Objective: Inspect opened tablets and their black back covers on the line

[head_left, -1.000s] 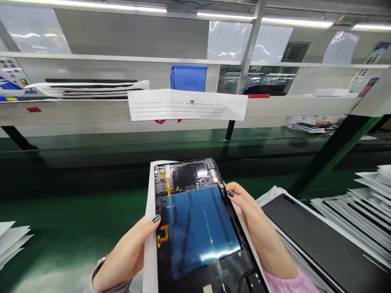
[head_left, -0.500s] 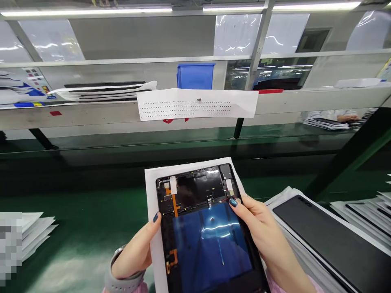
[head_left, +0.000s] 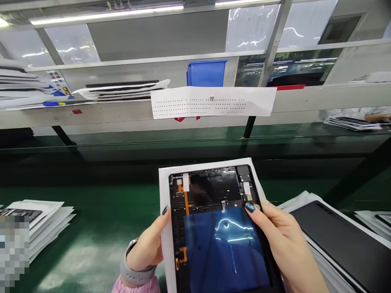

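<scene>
With left hand [head_left: 148, 244] (wearing a grey wristband [head_left: 139, 274]), gripping the left edge of a white sheet [head_left: 164, 191], thumb just beside an opened tablet [head_left: 214, 188] at the lower centre of the frame; with right hand [head_left: 284, 234], gripping the tablet's right side, laying thumb near the top of a blue panel [head_left: 226, 256]. Near a dark slab [head_left: 342, 240] at lower right, well apart from white sheets [head_left: 51, 228] stacked at lower left

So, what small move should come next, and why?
Perhaps the right grip should ease outward a little: its thumb lies over the opened device, by the blue panel's upper right corner, while the left grip's thumb rests near the device's edge.
</scene>
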A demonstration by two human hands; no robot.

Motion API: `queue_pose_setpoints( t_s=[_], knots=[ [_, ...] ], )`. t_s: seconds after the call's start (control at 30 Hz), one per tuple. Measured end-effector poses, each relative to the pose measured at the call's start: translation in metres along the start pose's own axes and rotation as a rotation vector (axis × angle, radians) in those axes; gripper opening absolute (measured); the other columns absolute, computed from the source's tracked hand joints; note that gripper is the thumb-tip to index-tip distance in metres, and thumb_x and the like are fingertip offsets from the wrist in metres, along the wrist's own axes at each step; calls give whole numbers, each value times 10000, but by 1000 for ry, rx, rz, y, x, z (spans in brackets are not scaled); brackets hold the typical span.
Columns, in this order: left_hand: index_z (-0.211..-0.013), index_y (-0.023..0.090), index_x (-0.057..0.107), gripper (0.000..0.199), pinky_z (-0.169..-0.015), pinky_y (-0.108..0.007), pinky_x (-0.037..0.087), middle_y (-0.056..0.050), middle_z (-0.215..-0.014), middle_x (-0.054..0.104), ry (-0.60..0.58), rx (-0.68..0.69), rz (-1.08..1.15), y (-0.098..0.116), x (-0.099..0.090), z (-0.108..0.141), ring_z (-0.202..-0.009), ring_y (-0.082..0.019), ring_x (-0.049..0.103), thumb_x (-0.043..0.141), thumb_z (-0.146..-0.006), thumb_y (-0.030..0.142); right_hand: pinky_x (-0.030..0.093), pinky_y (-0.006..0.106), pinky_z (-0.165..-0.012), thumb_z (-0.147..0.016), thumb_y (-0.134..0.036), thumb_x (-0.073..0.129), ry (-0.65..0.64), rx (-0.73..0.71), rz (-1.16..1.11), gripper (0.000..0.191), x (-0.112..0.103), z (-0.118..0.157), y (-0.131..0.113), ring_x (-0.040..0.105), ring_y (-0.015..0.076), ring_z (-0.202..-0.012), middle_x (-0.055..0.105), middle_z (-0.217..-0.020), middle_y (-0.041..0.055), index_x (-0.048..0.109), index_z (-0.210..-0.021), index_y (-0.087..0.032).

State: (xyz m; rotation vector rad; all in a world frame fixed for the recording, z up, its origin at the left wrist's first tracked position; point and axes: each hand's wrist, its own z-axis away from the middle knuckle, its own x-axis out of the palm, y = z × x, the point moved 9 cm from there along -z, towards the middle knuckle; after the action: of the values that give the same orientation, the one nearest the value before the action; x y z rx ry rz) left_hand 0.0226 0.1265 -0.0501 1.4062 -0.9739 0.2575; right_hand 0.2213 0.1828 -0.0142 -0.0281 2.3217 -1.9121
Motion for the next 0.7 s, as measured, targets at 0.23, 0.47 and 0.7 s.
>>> queue_pose_setpoints(
  t_s=[0.23, 0.47, 0.7],
  knots=[
    [-1317, 198, 665, 431, -702, -147, 561, -46, -1065, 803, -100, 10, 50, -4, 6, -4, -901, -151, 765, 526, -1009, 466, 542, 277, -692, -893, -511, 658, 68, -107, 116, 330, -9, 8, -14, 676, 243, -782, 728, -815, 48, 790, -819, -218],
    [-1258, 201, 706, 369, -704, -172, 588, -26, -1102, 789, -1, -63, 51, -12, -7, 6, -907, -157, 771, 484, -1038, 396, 548, 225, -666, -935, -440, 621, 70, -243, 225, 345, -13, 14, -26, 645, 196, -734, 689, -804, 29, 710, -674, -233],
    [-966, 245, 828, 260, -811, -280, 594, -33, -887, 822, 194, -82, -157, 0, -29, 13, -925, -241, 769, 588, -978, 344, 477, 257, -569, -918, -403, 617, 32, -235, 238, 391, -13, 9, -28, 569, 202, -678, 562, -688, 22, 570, -572, -226]
  ],
)
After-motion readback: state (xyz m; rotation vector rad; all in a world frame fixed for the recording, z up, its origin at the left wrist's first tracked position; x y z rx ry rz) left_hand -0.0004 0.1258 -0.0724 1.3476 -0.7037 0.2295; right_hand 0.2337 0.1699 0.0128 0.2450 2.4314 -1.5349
